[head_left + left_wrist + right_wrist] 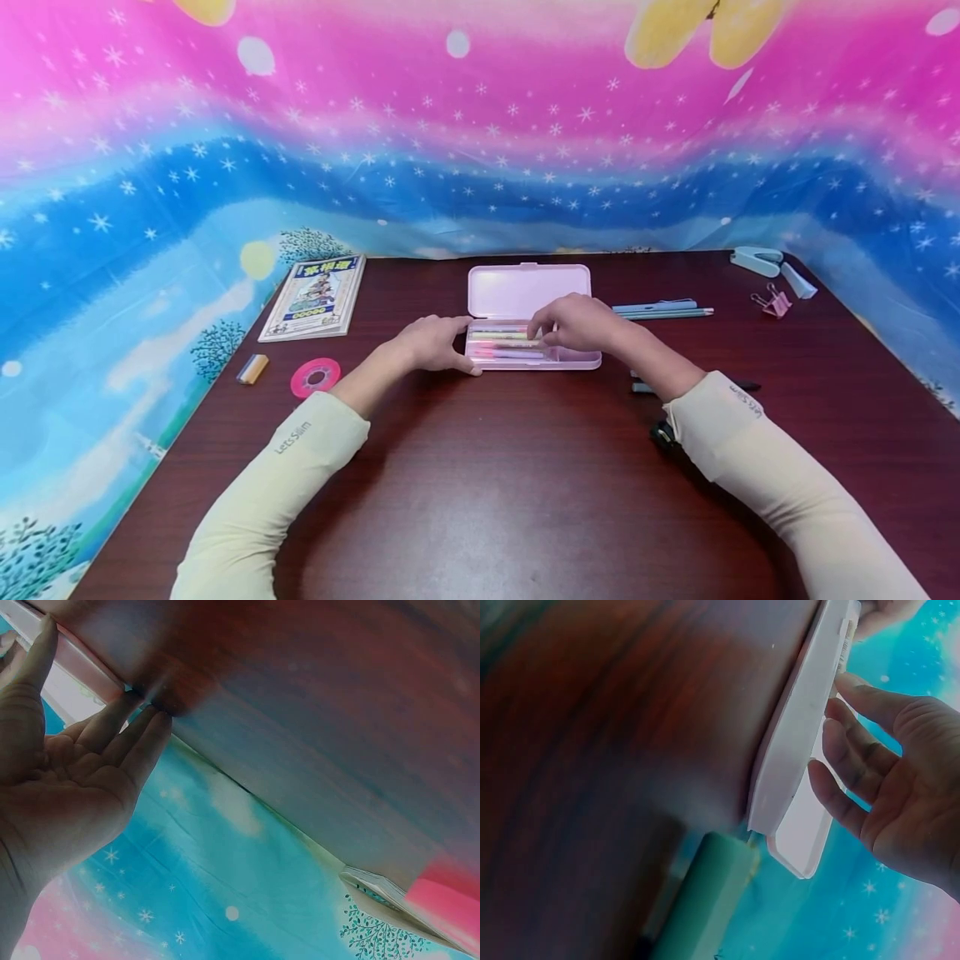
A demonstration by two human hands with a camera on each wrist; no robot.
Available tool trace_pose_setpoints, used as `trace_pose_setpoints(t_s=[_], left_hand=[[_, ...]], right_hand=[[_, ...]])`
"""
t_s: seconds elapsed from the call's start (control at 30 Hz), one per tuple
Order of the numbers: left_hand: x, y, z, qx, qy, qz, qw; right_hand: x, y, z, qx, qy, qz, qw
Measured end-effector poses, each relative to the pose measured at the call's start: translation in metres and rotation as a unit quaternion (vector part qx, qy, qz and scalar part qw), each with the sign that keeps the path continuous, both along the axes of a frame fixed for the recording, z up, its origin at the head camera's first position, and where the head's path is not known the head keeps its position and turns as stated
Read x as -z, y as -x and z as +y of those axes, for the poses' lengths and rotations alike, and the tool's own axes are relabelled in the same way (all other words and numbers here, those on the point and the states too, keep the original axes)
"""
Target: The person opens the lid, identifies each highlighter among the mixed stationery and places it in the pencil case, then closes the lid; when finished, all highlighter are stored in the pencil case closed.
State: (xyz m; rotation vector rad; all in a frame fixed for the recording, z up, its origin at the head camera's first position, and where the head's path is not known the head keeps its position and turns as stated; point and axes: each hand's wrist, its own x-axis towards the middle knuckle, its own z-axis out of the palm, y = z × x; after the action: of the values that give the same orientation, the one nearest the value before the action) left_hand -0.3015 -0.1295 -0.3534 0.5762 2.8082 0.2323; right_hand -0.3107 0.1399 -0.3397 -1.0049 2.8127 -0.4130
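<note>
A pale pink pencil case [577, 364] lies with its lid [529, 292] raised at the back, and several pastel pens [510, 354] lie inside. My left hand [431, 342] is at the case's left end, thumb at the front corner and fingers towards the hinge. In the left wrist view those fingers [146, 746] look fairly straight. Over the case's middle, my right hand [577, 323] pinches the right end of a pen [513, 342] between thumb and bent fingers. Printed marks show on a pen [846, 646] above the rim in the right wrist view.
Left are a booklet [315, 300], an eraser [252, 369] and a pink tape roll [315, 377]. Right of the case lie blue-green pencils and a pen [656, 307]. A stapler [757, 261] and pink binder clip [776, 304] sit far right. Dark pens are partly under my right forearm.
</note>
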Motion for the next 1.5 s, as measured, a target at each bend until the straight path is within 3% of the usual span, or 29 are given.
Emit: trace_pose_setpoints(t_s=[0.33, 0.6, 0.97, 1.27, 1.5], left_hand=[[0.000, 0.000, 0.002, -0.001, -0.002, -0.004, 1.0000], [0.000, 0.000, 0.001, 0.002, 0.003, 0.002, 1.0000], [0.001, 0.002, 0.000, 0.003, 0.000, 0.002, 1.0000], [-0.001, 0.002, 0.000, 0.003, 0.004, 0.005, 1.0000], [0.001, 0.001, 0.000, 0.002, 0.003, 0.001, 1.0000]], right_hand=[[-0.004, -0.004, 0.024, 0.037, 0.005, -0.011, 0.999], [-0.008, -0.007, 0.082, 0.065, 0.019, 0.007, 0.998], [-0.004, -0.016, 0.155, 0.108, 0.013, -0.016, 0.994], [-0.004, -0.032, 0.207, 0.123, 0.004, -0.105, 0.987], [-0.001, -0.041, 0.226, 0.131, 0.024, -0.181, 0.974]])
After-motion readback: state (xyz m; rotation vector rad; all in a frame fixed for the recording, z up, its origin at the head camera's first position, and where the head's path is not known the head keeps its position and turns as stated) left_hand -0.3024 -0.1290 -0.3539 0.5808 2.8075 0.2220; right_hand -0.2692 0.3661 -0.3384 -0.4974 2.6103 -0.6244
